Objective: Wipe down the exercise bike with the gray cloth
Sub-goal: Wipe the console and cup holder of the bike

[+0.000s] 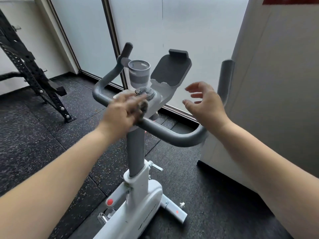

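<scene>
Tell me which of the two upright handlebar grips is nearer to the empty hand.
The right upright grip, beside the white wall; the open right hand hovers next to it. The left one rises behind the cup holder.

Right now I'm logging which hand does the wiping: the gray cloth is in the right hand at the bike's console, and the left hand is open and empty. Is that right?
The hands are swapped. In the head view the left hand holds the gray cloth at the bike's console, and the right hand is open and empty, fingers spread, beside the handlebar.
</scene>
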Action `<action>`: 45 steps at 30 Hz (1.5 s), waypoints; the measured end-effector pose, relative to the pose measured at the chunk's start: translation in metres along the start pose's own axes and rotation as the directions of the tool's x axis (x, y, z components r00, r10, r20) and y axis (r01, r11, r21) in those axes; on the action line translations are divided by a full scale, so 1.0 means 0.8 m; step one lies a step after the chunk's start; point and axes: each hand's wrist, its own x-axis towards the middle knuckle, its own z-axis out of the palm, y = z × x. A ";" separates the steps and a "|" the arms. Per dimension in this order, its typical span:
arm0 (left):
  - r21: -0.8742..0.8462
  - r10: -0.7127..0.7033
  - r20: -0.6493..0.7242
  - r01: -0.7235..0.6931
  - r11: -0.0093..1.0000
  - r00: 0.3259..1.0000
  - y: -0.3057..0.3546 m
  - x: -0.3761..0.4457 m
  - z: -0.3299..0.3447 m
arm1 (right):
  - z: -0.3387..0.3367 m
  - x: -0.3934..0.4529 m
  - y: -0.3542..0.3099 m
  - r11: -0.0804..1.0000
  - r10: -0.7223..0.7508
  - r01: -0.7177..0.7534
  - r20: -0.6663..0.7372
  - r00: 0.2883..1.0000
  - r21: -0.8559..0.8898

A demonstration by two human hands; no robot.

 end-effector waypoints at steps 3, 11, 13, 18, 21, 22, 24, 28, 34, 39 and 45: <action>0.033 0.096 0.131 -0.101 0.994 0.987 -0.030 -0.011 0.005 | 0.031 0.020 -0.008 1.000 0.003 -0.004 0.035 0.999 0.015; -0.173 0.045 0.136 -0.021 0.985 0.990 -0.111 0.030 -0.037 | 0.081 0.084 -0.023 0.997 0.069 -0.058 0.303 0.951 -0.047; -0.181 -0.039 0.092 0.055 0.982 0.995 -0.127 0.044 -0.051 | 0.093 0.094 -0.022 0.996 0.077 -0.054 0.393 0.916 -0.069; -0.377 -0.005 -0.009 0.001 0.926 1.000 -0.074 0.070 -0.036 | 0.119 0.124 -0.016 0.989 0.116 -0.040 0.564 0.818 -0.145; -0.279 0.239 0.195 -0.180 0.943 0.951 -0.064 0.067 -0.015 | 0.127 0.135 -0.011 0.990 0.136 -0.080 0.641 0.755 -0.116; -0.257 0.250 0.225 -0.191 0.947 0.942 -0.073 0.069 -0.013 | 0.128 0.137 -0.007 0.990 0.138 -0.085 0.650 0.748 -0.113; -0.249 0.197 0.226 -0.139 0.958 0.954 -0.096 0.077 -0.019 | 0.129 0.139 -0.001 0.990 0.138 -0.110 0.637 0.758 -0.084; -0.220 0.046 0.220 0.004 0.976 0.974 -0.139 0.097 -0.039 | 0.127 0.137 0.010 0.981 0.148 -0.194 0.619 0.772 0.009; -0.432 0.075 -0.067 -0.097 0.897 0.995 -0.088 0.132 -0.029 | 0.131 0.136 0.012 0.981 0.143 -0.195 0.602 0.786 0.021; -0.162 0.352 0.252 -0.320 0.934 0.901 -0.072 0.150 0.017 | 0.132 0.135 0.014 0.962 0.147 -0.251 0.566 0.811 0.109; -0.120 0.306 0.232 -0.285 0.951 0.923 -0.100 0.174 0.007 | 0.133 0.139 0.018 0.965 0.168 -0.252 0.561 0.810 0.074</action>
